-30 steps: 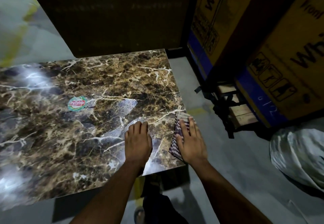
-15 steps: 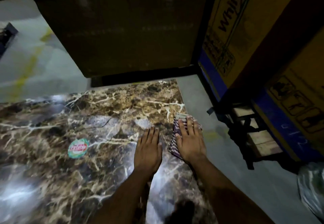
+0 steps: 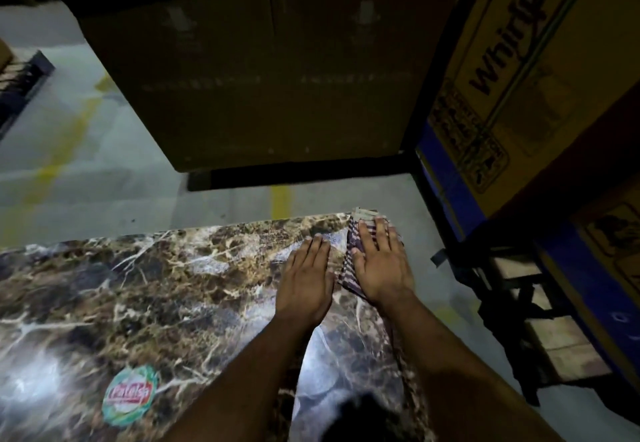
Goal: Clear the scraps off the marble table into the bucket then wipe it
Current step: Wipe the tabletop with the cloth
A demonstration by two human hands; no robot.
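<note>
The brown marble table (image 3: 156,285) with white veins fills the lower left of the head view. A folded striped cloth (image 3: 350,261) lies at its far right corner. My right hand (image 3: 381,268) presses flat on the cloth with straight fingers. Just left of it, my left hand (image 3: 306,279) lies flat on the bare marble, fingers together. A round green and red sticker (image 3: 130,395) sits on the near part of the top. No scraps and no bucket are in view.
A large dark cardboard box (image 3: 277,78) stands beyond the table's far edge. Yellow and blue appliance cartons (image 3: 519,95) on a wooden pallet (image 3: 540,320) stand close on the right. Grey floor (image 3: 86,182) with yellow lines lies to the left.
Both hands have slid forward along the table's right side, from near the front edge to the far right corner, the right one pushing the cloth with it.
</note>
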